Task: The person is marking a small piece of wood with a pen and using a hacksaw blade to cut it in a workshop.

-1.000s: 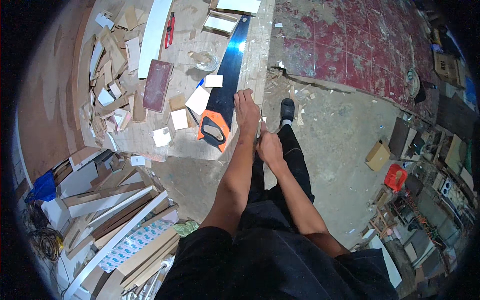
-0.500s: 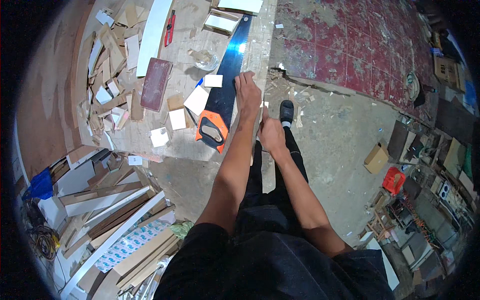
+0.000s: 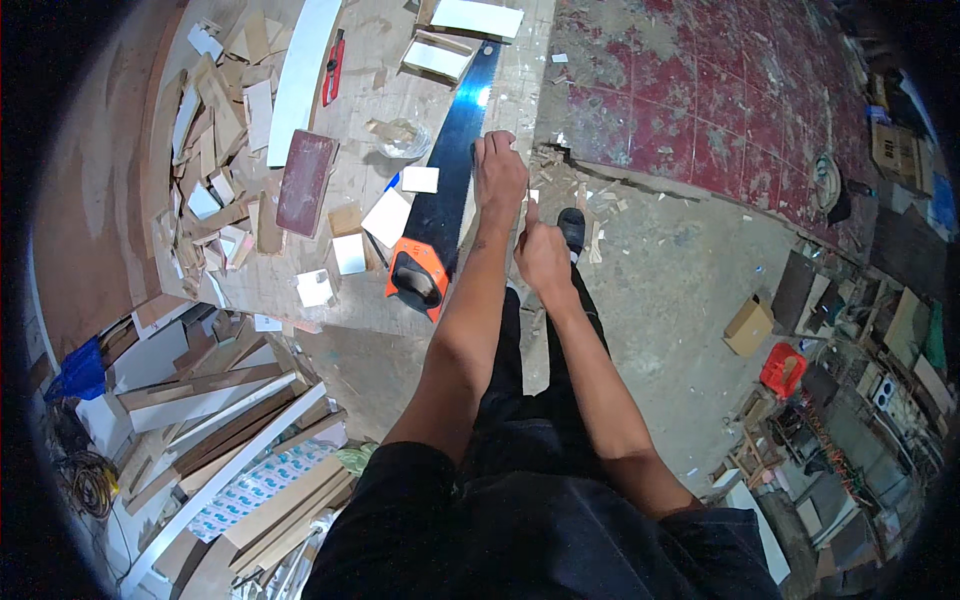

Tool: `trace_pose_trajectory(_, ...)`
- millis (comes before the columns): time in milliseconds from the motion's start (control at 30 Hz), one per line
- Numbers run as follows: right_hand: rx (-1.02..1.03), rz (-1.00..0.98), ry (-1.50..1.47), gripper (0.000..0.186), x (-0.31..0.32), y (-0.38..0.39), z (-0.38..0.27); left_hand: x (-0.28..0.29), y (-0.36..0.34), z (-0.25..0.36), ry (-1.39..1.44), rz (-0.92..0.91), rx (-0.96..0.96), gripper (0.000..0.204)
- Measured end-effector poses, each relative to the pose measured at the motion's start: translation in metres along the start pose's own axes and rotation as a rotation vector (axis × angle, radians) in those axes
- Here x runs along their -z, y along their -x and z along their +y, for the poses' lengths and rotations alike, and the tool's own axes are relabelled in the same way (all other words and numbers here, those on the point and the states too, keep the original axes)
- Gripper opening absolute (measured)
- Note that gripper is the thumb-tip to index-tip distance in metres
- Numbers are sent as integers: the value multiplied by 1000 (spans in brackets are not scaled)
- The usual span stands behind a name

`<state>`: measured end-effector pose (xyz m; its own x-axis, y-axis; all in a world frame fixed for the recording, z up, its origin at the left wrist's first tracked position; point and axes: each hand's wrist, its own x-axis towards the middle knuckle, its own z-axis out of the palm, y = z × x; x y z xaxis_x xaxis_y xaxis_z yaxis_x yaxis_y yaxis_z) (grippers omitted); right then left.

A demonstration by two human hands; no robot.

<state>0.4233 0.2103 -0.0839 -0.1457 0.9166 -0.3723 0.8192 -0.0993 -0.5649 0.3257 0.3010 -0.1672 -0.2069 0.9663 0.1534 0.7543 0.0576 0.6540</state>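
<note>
A handsaw point(image 3: 452, 190) lies near the table's point(image 3: 515, 85) right edge, its orange handle point(image 3: 411, 253) at the near edge bearing marks too small to read. Beside the blade, the left hand point(image 3: 500, 172) is half curled; the right hand point(image 3: 545, 258), at the right edge, is mostly closed, index finger extended. What either grips I cannot tell.

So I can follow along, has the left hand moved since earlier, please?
Yes, the left hand has moved forward, toward the picture's top, judged against the clear cup.
</note>
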Motion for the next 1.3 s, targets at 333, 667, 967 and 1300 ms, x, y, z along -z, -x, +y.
trace_pose_trajectory(333,-11,-25,-47,62,0,-2,3,4,-5,4,-110,-71,-26,21)
trace_pose_trajectory(667,-39,12,-34,56,2,-3,-7,4,-7,3,-107,-90,-52,22)
trace_pose_trajectory(967,-22,21,-32,57,1,-2,-8,0,-4,4,-157,-55,3,20)
trace_pose_trajectory(1300,-53,-6,-63,55,3,1,-5,0,-6,12,-66,6,32,19)
